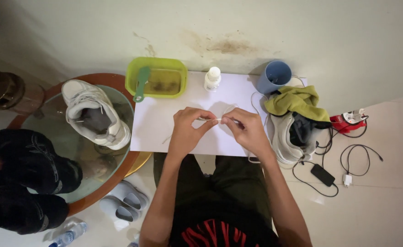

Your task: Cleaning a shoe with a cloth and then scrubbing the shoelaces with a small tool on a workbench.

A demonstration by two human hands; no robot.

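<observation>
My left hand (188,130) and my right hand (246,130) are held together over a white board (160,123), both pinching a thin white shoelace (213,120) stretched between the fingertips. The lace loops upward behind my right hand. A white sneaker (289,137) lies just right of my right hand, with a yellow-green cloth (299,100) draped over its top. Another white sneaker (94,114) rests on the round glass table (69,151) to the left.
A green tub (156,77) of murky water with a green brush stands at the board's far edge, beside a small white bottle (212,78) and a blue mug (274,77). Black shoes (28,178) lie left; cables and a charger (322,174) right; grey slippers (124,201) below.
</observation>
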